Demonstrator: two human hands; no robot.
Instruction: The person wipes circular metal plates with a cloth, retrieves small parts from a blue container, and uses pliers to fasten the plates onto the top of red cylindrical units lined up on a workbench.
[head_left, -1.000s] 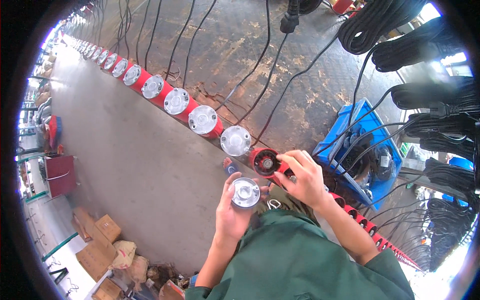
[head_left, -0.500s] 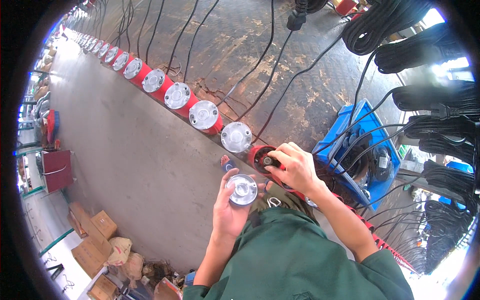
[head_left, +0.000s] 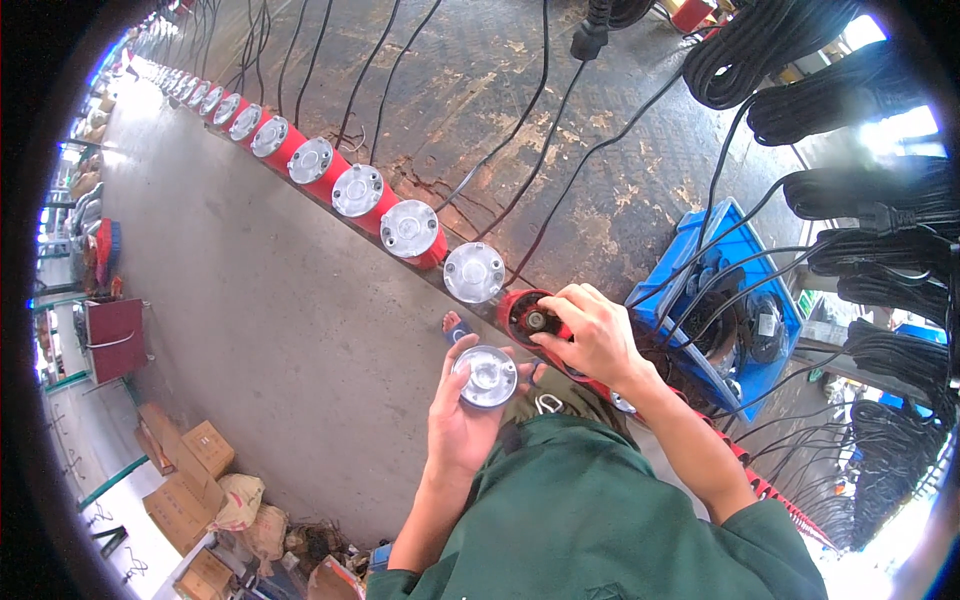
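Note:
A round, clear-and-silver disc-shaped cover (head_left: 488,378) lies in my left hand (head_left: 457,430), its fingers curled around the edge. My right hand (head_left: 603,340) reaches to the open end of a red cylindrical housing (head_left: 510,306). Its thumb and fingers pinch at a dark round fitting (head_left: 536,320) with a metallic centre inside that housing; the fingertips partly hide it. Just to the left stands a neighbouring housing topped by a similar clear cover (head_left: 474,273). Beyond it runs a line of red housings (head_left: 376,200) with covers on their ends, along the bench edge.
Black cables (head_left: 540,165) cross the worn bench top (head_left: 600,120). A blue crate (head_left: 690,235) with dark parts stands at the right, under bundled black cables (head_left: 860,190). Cardboard boxes (head_left: 185,510) and a sack (head_left: 238,500) sit on the lower left. More red housings continue toward the lower right.
Almost nothing differs. My right fingers have shifted very slightly at the fitting, and the whole view has moved a little; the cover stays in my left hand.

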